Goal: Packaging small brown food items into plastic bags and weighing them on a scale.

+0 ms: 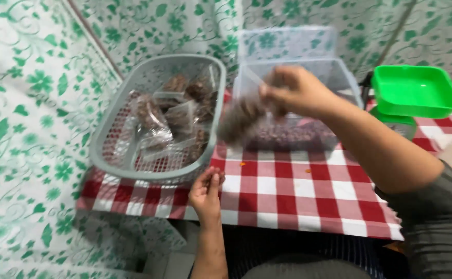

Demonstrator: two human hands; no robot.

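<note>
Motion blurs the small clear bag [241, 121] of brown pieces, so its contents are hard to make out. The right hand [293, 93] has its fingers clamped on the bag's top; its long axis slants down-left, just right of the grey mesh basket [112, 139]. That basket holds similar bags. The left hand [205, 194], fingers together, rests on the checked worktop [298, 196] below the basket. A green tray [417, 90] sits far right.

Motion blurs the right hand [293, 90] and its small bag [241, 120]; the green tray [417, 90] hides the scale beneath.
</note>
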